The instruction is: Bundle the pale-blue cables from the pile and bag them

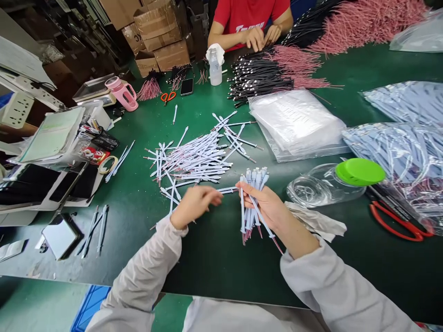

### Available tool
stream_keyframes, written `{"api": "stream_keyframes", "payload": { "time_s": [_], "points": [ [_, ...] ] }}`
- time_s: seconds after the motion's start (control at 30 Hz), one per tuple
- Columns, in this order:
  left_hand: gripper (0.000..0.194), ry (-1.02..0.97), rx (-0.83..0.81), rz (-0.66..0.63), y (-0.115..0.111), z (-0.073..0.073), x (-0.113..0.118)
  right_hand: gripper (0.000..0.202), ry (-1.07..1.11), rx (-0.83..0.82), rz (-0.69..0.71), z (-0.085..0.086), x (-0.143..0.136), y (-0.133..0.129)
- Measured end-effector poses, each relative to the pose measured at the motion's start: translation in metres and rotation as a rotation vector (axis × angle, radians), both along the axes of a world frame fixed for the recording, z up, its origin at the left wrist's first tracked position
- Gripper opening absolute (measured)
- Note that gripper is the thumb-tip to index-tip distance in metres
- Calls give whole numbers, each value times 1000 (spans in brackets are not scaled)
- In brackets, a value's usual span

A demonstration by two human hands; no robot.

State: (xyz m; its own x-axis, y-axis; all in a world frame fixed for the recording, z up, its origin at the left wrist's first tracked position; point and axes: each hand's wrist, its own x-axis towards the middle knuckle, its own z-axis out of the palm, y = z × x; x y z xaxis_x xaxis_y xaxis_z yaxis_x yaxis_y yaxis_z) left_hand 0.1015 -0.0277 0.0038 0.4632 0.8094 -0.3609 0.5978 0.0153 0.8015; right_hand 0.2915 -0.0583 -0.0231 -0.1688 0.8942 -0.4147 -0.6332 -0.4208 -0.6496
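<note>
At the right of the table, clear plastic bags (404, 150) hold white connector leads, many of them layered together. Left of these, a stack of flat clear bags (297, 122) lies on the surface, and nearer the person a transparent jar (313, 186) wears a green lid (360, 171); its contents cannot be made out. A bottle (215, 71) farther back has white tissue over its top.

The near edge of the green table (221, 272) runs beneath the person's forearms, with bare surface between it and both hands. On the right, the jar and a crumpled pale sheet (320, 223) crowd the right forearm; across the table, a co-worker in red has both hands beside bundles of black-and-pink wires (270, 71).

The right hand (265, 205) is closed around a bundle of white leads (253, 214), connector ends up. The left hand (199, 203), fingers loosely bent and apart, is at the near side of a loose pile of white leads (199, 157); whether it touches any cannot be told.
</note>
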Motion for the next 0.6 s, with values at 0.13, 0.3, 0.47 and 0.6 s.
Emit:
{"api": "stream_keyframes", "payload": {
  "time_s": [0.13,0.3,0.47,0.6],
  "points": [
    [34,463,628,-1,49,-1,-19,24,-3,28,-43,-2,3,2],
    [37,774,605,-229,75,-4,-25,29,-15,51,-67,-6,2,1],
    [14,823,612,-268,68,2,-18,32,-58,3,-65,-8,1,-1],
    [16,864,589,-222,63,13,-16,32,-64,-18,-47,-7,-1,-3]
  ]
}}
